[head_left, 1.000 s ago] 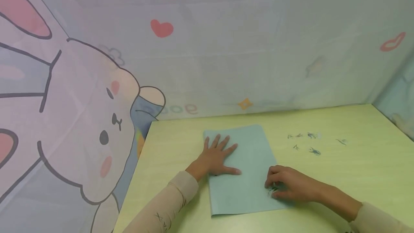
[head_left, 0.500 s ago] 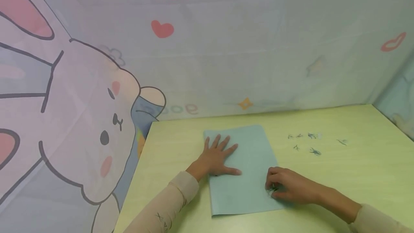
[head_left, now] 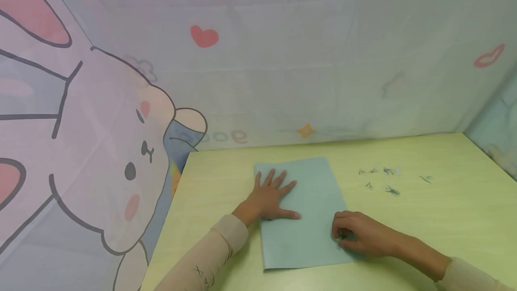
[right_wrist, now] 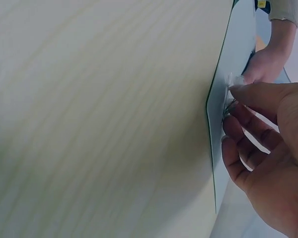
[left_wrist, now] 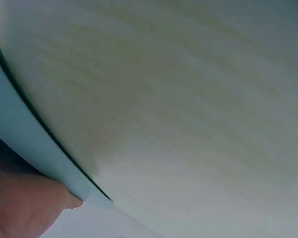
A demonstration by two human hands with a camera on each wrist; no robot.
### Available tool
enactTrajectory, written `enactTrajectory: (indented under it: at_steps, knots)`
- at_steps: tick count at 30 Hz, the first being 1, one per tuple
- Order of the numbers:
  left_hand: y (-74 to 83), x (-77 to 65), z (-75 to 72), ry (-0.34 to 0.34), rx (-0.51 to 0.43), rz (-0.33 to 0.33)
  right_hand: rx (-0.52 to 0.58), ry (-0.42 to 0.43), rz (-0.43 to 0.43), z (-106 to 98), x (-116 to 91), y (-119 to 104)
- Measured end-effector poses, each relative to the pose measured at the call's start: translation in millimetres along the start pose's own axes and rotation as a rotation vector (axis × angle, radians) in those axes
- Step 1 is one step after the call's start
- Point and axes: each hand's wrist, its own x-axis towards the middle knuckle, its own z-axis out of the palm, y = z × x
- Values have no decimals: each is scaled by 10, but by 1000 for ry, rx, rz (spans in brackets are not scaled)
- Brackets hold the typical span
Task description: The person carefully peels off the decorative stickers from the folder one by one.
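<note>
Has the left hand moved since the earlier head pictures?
No. In the head view, the left hand lies spread on the same part of the blue-green sheet, with no visible shift against the far left corner of the table.

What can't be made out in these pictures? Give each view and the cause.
- Held piece, head view: partly hidden by right hand.
- Sheet under left hand, head view: covered by that hand.
- Loose pieces, head view: designs too small to tell.
- Full outline of left hand, left wrist view: cut off by picture edge.
</note>
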Motion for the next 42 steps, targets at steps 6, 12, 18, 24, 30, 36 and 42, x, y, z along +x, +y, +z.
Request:
enactTrajectory:
  at_steps: [6, 12, 18, 24, 30, 36, 42]
  knots:
    - [10, 15, 39, -5, -2, -3, -23, 8, -12, 9, -9, 9]
    - [12, 8, 39, -2, -11, -3, -28, 4, -8, -16, -6, -6]
    - [7, -2, 38, -1, -4, -4, -11, 35, -3, -77, -8, -15]
    - [9, -9, 21, -3, -9, -2, 4, 50, 72, -198, -6, -3]
    - [2, 2, 27, -2, -16, -3, -48, 137, 58, -469, -8, 11]
    - [1, 6, 20, -8, -4, -4, -177, 277, 41, -861, -19, 21]
    - [-4, 12, 34, -3, -2, 0, -248, 402, 76, -1158, -94, 61]
